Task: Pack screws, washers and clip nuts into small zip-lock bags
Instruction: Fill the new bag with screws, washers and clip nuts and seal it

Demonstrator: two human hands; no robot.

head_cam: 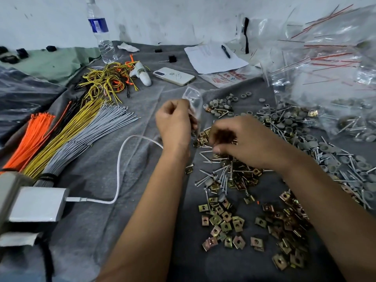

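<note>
My left hand (174, 122) holds a small clear zip-lock bag (193, 100) upright above the grey cloth, fingers curled round it. My right hand (242, 139) reaches down with curled fingers into a heap of silver screws (220, 176) and brass clip nuts (221, 222), just right of the bag. What its fingertips pinch is hidden. Grey round washers (221, 103) lie beyond the hands, and more washers mixed with screws (329, 151) spread to the right.
Bundles of orange, yellow and grey wires (67, 137) lie at the left. A white charger and cable (120, 169) cross near my left forearm. A phone (174, 76), a water bottle (100, 31), paper with a pen (215, 57) and a pile of zip-lock bags (325, 64) sit further back.
</note>
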